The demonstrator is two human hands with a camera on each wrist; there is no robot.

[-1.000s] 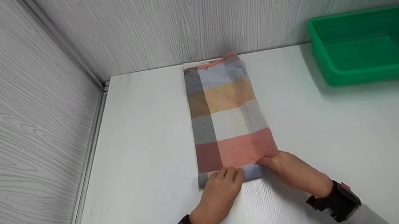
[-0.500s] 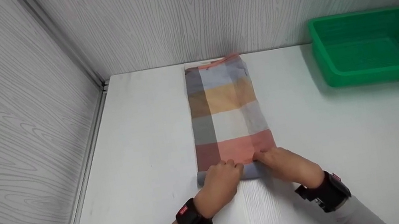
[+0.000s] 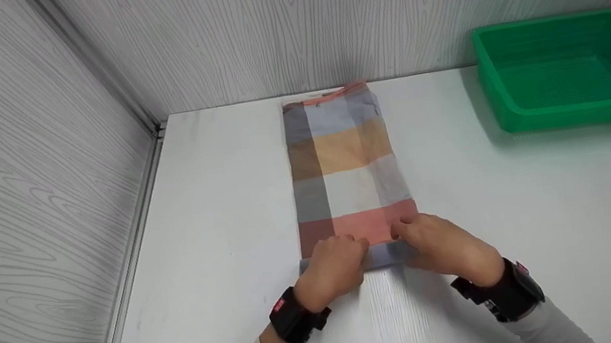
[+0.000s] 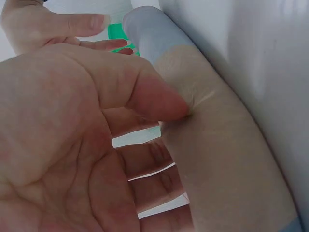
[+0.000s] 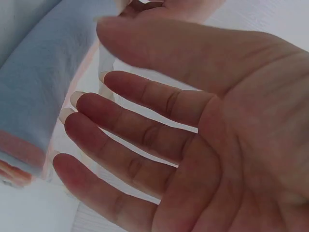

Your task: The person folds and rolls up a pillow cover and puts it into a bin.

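The white tabletop (image 3: pixel 537 219) bears a long folded checked cloth of grey, orange and pink squares (image 3: pixel 346 171), running from the back wall toward the person. Both hands roll its near end: left hand (image 3: pixel 331 269) curls round the roll, thumb pressing in; right hand (image 3: pixel 442 245) rests on it, fingers relaxed. Rolling evenly with both hands level should keep the edges aligned.

The checked cloth (image 3: pixel 346 171) looks soft, matt woven fabric — the desk (image 3: pixel 537 219) smooth white with a slight sheen; the green basket (image 3: pixel 574 108) is glossy perforated plastic.
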